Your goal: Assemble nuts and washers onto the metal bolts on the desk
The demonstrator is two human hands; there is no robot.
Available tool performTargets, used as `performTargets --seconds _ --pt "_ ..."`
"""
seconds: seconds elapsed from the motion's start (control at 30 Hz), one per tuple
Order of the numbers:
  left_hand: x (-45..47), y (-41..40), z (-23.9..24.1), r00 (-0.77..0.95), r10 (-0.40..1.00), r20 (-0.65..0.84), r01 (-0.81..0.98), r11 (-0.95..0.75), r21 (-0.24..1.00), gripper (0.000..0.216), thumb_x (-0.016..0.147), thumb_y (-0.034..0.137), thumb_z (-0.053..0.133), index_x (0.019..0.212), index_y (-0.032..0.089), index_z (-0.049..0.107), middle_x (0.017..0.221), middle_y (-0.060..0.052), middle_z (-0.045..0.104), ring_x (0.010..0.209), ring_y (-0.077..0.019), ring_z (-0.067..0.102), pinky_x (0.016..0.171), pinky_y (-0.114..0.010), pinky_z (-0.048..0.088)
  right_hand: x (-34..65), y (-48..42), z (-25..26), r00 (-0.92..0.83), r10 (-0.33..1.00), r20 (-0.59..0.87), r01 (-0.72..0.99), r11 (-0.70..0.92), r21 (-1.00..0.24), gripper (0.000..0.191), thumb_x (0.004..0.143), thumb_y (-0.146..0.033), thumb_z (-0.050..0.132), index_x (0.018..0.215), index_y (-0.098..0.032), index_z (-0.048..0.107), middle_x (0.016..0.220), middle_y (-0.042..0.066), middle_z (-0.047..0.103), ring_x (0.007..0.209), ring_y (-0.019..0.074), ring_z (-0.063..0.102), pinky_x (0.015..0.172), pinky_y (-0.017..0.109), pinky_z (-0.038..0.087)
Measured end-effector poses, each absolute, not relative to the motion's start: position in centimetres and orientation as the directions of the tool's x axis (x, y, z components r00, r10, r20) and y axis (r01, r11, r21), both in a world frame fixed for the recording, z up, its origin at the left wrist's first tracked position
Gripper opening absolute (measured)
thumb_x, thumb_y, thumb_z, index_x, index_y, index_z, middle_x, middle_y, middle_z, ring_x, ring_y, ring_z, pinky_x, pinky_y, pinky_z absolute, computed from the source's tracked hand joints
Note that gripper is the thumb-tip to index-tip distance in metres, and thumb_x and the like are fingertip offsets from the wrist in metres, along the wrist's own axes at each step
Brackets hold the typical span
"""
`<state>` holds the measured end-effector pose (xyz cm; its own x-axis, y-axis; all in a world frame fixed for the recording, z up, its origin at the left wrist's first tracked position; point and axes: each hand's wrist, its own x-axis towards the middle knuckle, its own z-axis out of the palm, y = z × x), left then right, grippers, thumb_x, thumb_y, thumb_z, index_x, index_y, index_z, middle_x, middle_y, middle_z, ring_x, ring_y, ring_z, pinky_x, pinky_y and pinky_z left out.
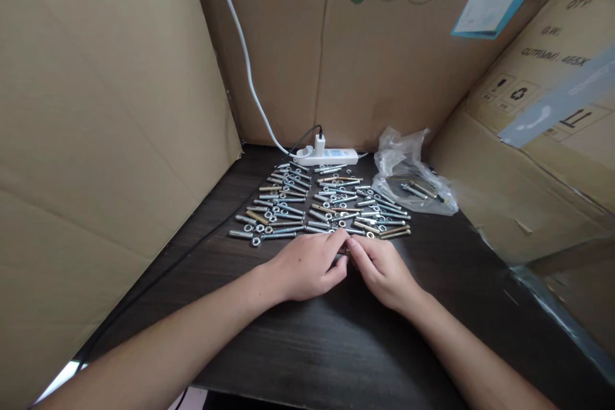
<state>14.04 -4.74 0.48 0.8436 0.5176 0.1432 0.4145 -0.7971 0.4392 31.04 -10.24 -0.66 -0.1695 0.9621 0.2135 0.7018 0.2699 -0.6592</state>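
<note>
My left hand (pixel 314 264) and my right hand (pixel 382 267) meet over the dark table, with the fingers of both pinched together. Whatever lies between the fingertips is mostly hidden; only a small dark bit shows there. Just beyond my hands, bolts, metal sleeves, nuts and washers lie in rough rows. Nearest on the left are a silver sleeve (pixel 241 234) and a nut (pixel 256 241). Close to my right hand lies a brass-coloured bolt (pixel 396 232).
A white power strip (pixel 336 156) with a plug and cables stands behind the rows. To the right lies a clear plastic bag (pixel 408 173) with metal parts. Cardboard walls (pixel 278 45) enclose the table (pixel 288 339) on three sides. A black cable (pixel 192 246) crosses the left side.
</note>
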Motion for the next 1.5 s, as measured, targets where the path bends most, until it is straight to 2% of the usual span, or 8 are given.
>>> performTargets --seconds 0.1,0.2,0.37,0.67,1.0,1.2,1.37,1.5 --pt "14.0 -4.6 0.3 0.835 0.533 0.136 0.423 -0.781 0.46 0.012 0.089 0.025 0.039 0.098 0.018 0.043 0.087 -0.005 0.062 0.079 -0.0201 0.06 0.07 -0.029 0.044 31.4 -10.3 -0.4 -0.135 0.959 0.249 0.708 0.269 -0.653 0.031 0.094 -0.03 0.036 0.067 -0.019 0.046 0.061 -0.001 0.051 0.055 0.012 0.045 0.055 0.025 0.034" --pt "13.8 -4.3 0.2 0.818 0.563 0.12 0.436 -0.741 0.51 0.015 0.089 0.026 0.039 0.102 0.019 0.043 0.085 -0.003 0.062 0.075 -0.0188 0.06 0.066 -0.028 0.043 31.9 -10.4 0.0 -0.169 0.926 0.336 0.715 0.35 -0.606 0.006 0.087 -0.023 0.048 0.086 -0.019 0.052 0.075 0.001 0.056 0.063 0.013 0.05 0.06 0.025 0.039" --pt "13.7 -3.9 0.1 0.793 0.603 0.093 0.463 -0.694 0.552 0.014 0.088 0.026 0.04 0.1 0.02 0.046 0.079 -0.001 0.061 0.069 -0.0176 0.058 0.06 -0.026 0.038 32.1 -10.2 0.2 -0.293 0.889 0.352 0.76 0.44 -0.478 0.016 0.083 -0.017 0.051 0.098 -0.021 0.056 0.09 0.004 0.057 0.069 0.0132 0.053 0.061 0.025 0.041" --pt "13.7 -3.9 0.2 0.788 0.606 0.107 0.461 -0.697 0.55 0.012 0.089 0.027 0.04 0.096 0.019 0.045 0.078 -0.002 0.06 0.069 -0.0177 0.057 0.06 -0.027 0.037 32.2 -10.0 -0.4 -0.316 0.879 0.357 0.781 0.455 -0.428 0.02 0.09 -0.02 0.047 0.108 -0.022 0.055 0.095 0.006 0.06 0.083 0.0172 0.059 0.068 0.028 0.046" --pt "13.8 -4.1 0.5 0.795 0.595 0.113 0.467 -0.721 0.512 0.015 0.089 0.027 0.04 0.1 0.018 0.045 0.083 -0.004 0.062 0.072 -0.0191 0.059 0.061 -0.028 0.041 31.3 -10.3 -0.3 -0.212 0.939 0.27 0.801 0.325 -0.503 0.013 0.092 -0.025 0.042 0.101 -0.021 0.05 0.09 0.005 0.064 0.076 0.0178 0.061 0.064 0.029 0.044" --pt "13.7 -4.0 0.5 0.795 0.599 0.09 0.474 -0.707 0.525 0.019 0.09 0.029 0.039 0.105 0.017 0.043 0.088 -0.006 0.063 0.077 -0.0196 0.061 0.066 -0.029 0.045 31.4 -10.3 -0.2 -0.211 0.95 0.231 0.793 0.305 -0.527 0.016 0.09 -0.024 0.045 0.105 -0.021 0.048 0.096 0.005 0.063 0.078 0.0177 0.06 0.067 0.03 0.044" --pt "13.7 -4.0 0.7 0.808 0.582 0.094 0.473 -0.736 0.485 0.018 0.09 0.028 0.04 0.105 0.018 0.041 0.089 -0.006 0.063 0.079 -0.0205 0.061 0.068 -0.03 0.045 31.5 -10.1 -0.5 -0.188 0.964 0.189 0.78 0.264 -0.568 0.013 0.092 -0.028 0.042 0.1 -0.021 0.049 0.089 0.004 0.064 0.075 0.0178 0.059 0.066 0.029 0.044" --pt "13.8 -4.2 0.9 0.818 0.566 0.104 0.469 -0.76 0.45 0.016 0.091 0.027 0.039 0.103 0.018 0.041 0.095 -0.008 0.062 0.087 -0.0221 0.061 0.075 -0.032 0.046 31.3 -10.0 -0.8 -0.191 0.955 0.228 0.717 0.294 -0.632 0.014 0.093 -0.028 0.039 0.092 -0.02 0.051 0.08 0.003 0.062 0.07 0.0162 0.058 0.066 0.028 0.043"
